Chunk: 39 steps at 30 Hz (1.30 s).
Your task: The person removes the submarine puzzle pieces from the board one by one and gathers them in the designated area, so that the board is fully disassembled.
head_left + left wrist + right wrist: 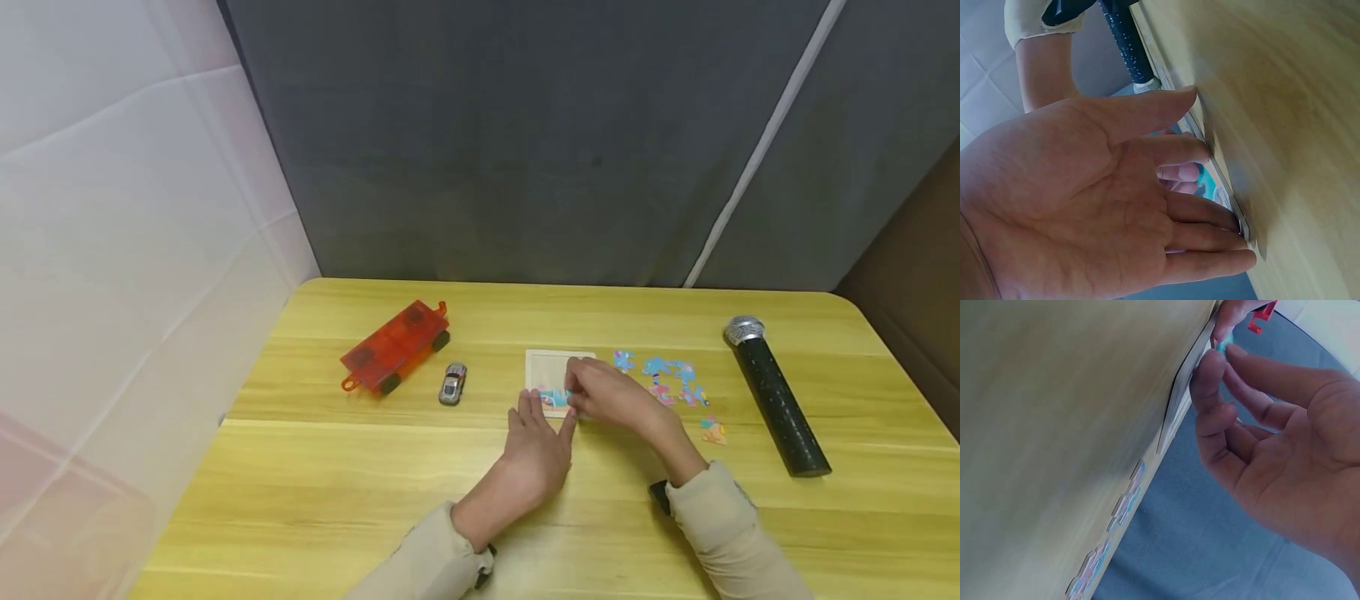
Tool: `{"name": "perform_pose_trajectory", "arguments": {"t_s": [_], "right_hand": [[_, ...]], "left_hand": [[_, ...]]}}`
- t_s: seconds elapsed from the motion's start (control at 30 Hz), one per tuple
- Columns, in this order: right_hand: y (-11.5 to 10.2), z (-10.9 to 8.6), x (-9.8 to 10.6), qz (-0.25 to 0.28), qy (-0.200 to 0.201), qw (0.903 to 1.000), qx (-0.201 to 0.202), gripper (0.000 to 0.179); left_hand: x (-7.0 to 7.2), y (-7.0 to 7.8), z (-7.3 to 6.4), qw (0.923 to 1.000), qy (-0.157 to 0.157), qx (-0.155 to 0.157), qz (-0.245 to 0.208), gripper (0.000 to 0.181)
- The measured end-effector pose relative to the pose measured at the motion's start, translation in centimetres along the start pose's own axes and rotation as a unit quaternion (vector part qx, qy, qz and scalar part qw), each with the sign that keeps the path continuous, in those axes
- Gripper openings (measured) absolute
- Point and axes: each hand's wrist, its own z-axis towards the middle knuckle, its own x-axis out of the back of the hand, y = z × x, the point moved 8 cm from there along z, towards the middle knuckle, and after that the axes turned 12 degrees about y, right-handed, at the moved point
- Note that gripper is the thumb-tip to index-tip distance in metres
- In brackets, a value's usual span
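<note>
A small pale puzzle tray [561,352] lies flat on the table, with blue and pink puzzle pieces [552,399] along its near edge. My left hand [534,454] rests its straight fingertips on the tray's near left part, thumb spread out. From the right, my right hand [617,397] reaches over the tray with curled fingers. Its thumb and index finger pinch a teal puzzle piece [1225,342] in the right wrist view, low at the tray; the fingers hide most of that piece.
Right of the tray lie several loose puzzle pieces [684,372], and one orange piece [714,431] sits nearer. A black microphone [780,400] lies farther right. To the left are a silver toy car [452,383] and a red toy wagon [395,346]. Dark panels stand behind the table.
</note>
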Motion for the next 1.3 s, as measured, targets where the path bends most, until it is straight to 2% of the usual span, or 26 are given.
{"name": "perform_pose_trajectory", "arguments": {"t_s": [0.17,0.37,0.5,0.6,0.67,0.77,0.83,0.9,1.03,1.3], "right_hand": [[-0.2,0.3,0.0,-0.013,0.016,0.9996,0.017,0.014],[0.2,0.4,0.7,0.019,0.017,0.9996,-0.014,0.017],[0.7,0.3,2.2,0.043,0.013,0.9986,-0.028,0.018],[2.0,-0.6,3.8,0.059,-0.025,0.9972,-0.040,0.018],[3.5,-1.7,4.7,0.083,-0.068,0.9922,-0.064,0.018],[6.2,-3.7,5.4,0.123,-0.137,0.9738,-0.134,0.017],[7.9,-4.9,5.6,0.132,-0.165,0.9609,-0.179,0.016],[9.1,-5.8,5.7,0.128,-0.179,0.9520,-0.213,0.015],[10.2,-6.5,5.6,0.109,-0.176,0.9476,-0.243,0.017],[10.2,-6.2,5.5,0.034,-0.141,0.9574,-0.250,0.021]], "left_hand": [[-0.1,0.1,0.0,0.9997,0.001,-0.002,0.023,0.063],[-0.1,0.3,-0.2,0.9991,0.000,-0.004,0.043,0.063],[0.0,0.3,-0.3,0.9989,0.004,0.000,0.048,0.060],[0.1,0.3,-0.3,0.9989,0.007,0.002,0.046,0.059],[0.1,0.3,-0.3,0.9990,0.008,0.002,0.044,0.060],[0.0,0.3,-0.3,0.9990,0.008,0.001,0.045,0.063],[-0.1,0.3,-0.3,0.9990,0.007,0.001,0.045,0.065],[-0.1,0.3,-0.4,0.9991,0.007,0.002,0.043,0.067],[-0.2,0.3,-0.4,0.9993,0.006,0.004,0.035,0.069],[-0.1,0.4,-0.3,0.9995,0.007,0.003,0.031,0.070]]}}
